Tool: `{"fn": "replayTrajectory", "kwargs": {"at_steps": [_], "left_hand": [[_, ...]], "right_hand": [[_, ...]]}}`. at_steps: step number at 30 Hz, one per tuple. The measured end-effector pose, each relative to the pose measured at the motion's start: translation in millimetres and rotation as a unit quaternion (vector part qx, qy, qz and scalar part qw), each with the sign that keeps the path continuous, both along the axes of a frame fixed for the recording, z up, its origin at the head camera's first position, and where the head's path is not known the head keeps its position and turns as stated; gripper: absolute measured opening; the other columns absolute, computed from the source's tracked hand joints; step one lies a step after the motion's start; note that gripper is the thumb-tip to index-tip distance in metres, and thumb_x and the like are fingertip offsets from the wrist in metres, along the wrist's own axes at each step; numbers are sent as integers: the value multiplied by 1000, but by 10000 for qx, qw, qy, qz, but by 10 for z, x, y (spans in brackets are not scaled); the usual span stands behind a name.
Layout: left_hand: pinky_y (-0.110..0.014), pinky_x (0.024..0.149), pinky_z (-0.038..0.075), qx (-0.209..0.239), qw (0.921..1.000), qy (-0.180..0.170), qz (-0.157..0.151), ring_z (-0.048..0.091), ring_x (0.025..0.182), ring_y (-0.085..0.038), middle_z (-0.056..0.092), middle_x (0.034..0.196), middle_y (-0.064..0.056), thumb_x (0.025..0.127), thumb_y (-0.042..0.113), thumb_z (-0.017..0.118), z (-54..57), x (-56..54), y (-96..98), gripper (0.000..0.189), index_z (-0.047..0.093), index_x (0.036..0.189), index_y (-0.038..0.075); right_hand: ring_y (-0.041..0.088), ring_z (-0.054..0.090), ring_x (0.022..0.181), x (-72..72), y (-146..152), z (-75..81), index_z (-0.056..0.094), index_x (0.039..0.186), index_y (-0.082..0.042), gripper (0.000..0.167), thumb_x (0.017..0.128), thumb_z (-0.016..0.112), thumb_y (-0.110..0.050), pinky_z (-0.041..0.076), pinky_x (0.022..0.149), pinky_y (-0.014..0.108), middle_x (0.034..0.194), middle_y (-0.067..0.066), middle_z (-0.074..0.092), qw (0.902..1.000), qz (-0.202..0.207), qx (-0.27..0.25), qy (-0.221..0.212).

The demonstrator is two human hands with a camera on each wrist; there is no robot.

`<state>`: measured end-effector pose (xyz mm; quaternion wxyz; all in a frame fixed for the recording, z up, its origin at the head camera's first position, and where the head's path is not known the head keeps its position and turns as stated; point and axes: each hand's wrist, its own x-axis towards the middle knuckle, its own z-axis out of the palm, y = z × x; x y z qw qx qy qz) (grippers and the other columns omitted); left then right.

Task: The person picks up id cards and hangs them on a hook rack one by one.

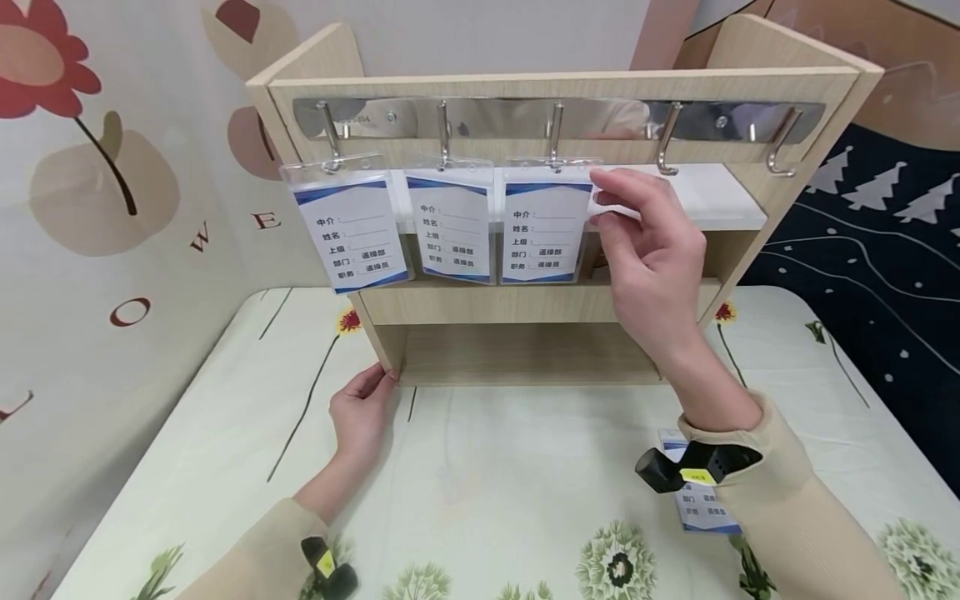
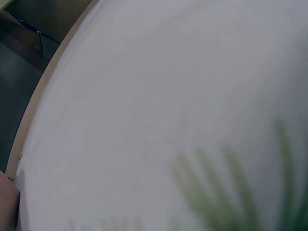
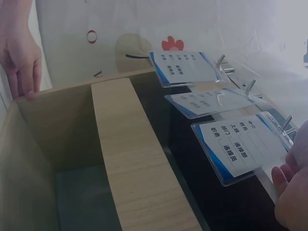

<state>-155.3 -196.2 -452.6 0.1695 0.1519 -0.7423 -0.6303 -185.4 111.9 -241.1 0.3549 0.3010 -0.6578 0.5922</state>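
Three clear-sleeved name badges with blue-and-white cards hang in a row from the metal hook rail (image 1: 480, 118) of a wooden shelf (image 1: 495, 307): a left badge (image 1: 352, 229), a middle badge (image 1: 452, 225) and a third badge (image 1: 546, 229). My right hand (image 1: 660, 242) is at the third badge's upper right edge, thumb and index finger apart with a gap between them. At the shelf's lower left corner, my left hand (image 1: 363, 417) grips the side panel's edge between thumb and fingers. Only a sliver of the left hand (image 2: 7, 204) enters the left wrist view.
Another badge (image 1: 705, 508) lies on the flowered tablecloth (image 1: 480, 467), partly covered by my right forearm. Two more hooks, a fourth hook (image 1: 667, 142) and a fifth hook (image 1: 783, 146), hold no badge. Patterned cloth walls (image 1: 150, 200) stand behind and to the sides.
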Motion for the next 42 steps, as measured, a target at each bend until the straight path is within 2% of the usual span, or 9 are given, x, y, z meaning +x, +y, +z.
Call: {"fn": "replayTrajectory", "kwargs": {"at_steps": [8, 12, 19, 23, 32, 39, 42], "left_hand": [[-12, 82, 55, 12, 10000, -9, 51, 66, 89, 9, 70, 125, -20, 99, 8, 68, 4, 2, -4, 30, 70, 128, -1], [-12, 82, 55, -21, 10000, -21, 26, 65, 90, 10, 70, 125, -20, 99, 9, 69, 11, 5, -5, 30, 70, 128, 0], [-10, 81, 54, -67, 10000, -39, 59, 65, 89, 11, 70, 124, -20, 99, 10, 70, 9, 9, -10, 30, 71, 127, 1], [-10, 82, 54, -73, 10000, -37, 19, 65, 89, 11, 70, 124, -20, 99, 10, 69, 7, 5, -1, 30, 70, 127, 0], [-10, 81, 54, -43, 10000, -44, 21, 65, 88, 11, 69, 125, -21, 99, 8, 68, -1, 1, 7, 30, 69, 128, -1], [-10, 80, 54, -99, 9999, 0, 37, 65, 87, 12, 69, 124, -21, 99, 8, 68, -8, 2, 4, 30, 69, 127, -1], [-10, 80, 54, -112, 9999, -16, 36, 65, 87, 12, 69, 124, -21, 99, 8, 68, -6, 2, 3, 30, 69, 128, -1]], "right_hand": [[22, 60, 108, 110, 167, -145, 68, 119, 12, 29, 94, 55, 19, 54, 96, 26, 116, 0, 64, 9995, -214, 133, -200], [21, 61, 107, 175, 263, -244, 67, 116, 15, 29, 90, 56, 23, 54, 94, 23, 116, 2, 65, 9994, -51, 224, -256], [23, 62, 108, 288, 434, -444, 63, 118, 18, 34, 86, 55, 27, 54, 95, 24, 120, 7, 64, 9967, 512, 530, -342], [24, 62, 106, 346, 528, -564, 64, 120, 15, 37, 86, 57, 27, 55, 95, 24, 121, 13, 64, 9945, 595, 740, -443], [21, 63, 110, 434, 778, -818, 65, 120, 14, 43, 82, 58, 32, 54, 94, 23, 119, 19, 64, 9908, 467, 1023, -756], [17, 62, 108, 488, 1016, -1086, 67, 121, 9, 45, 83, 56, 32, 53, 92, 18, 117, 15, 66, 9883, 497, 1045, -990], [16, 62, 107, 510, 1103, -1196, 66, 120, 11, 44, 83, 55, 33, 53, 91, 16, 118, 12, 66, 9871, 433, 1088, -1096]]}}
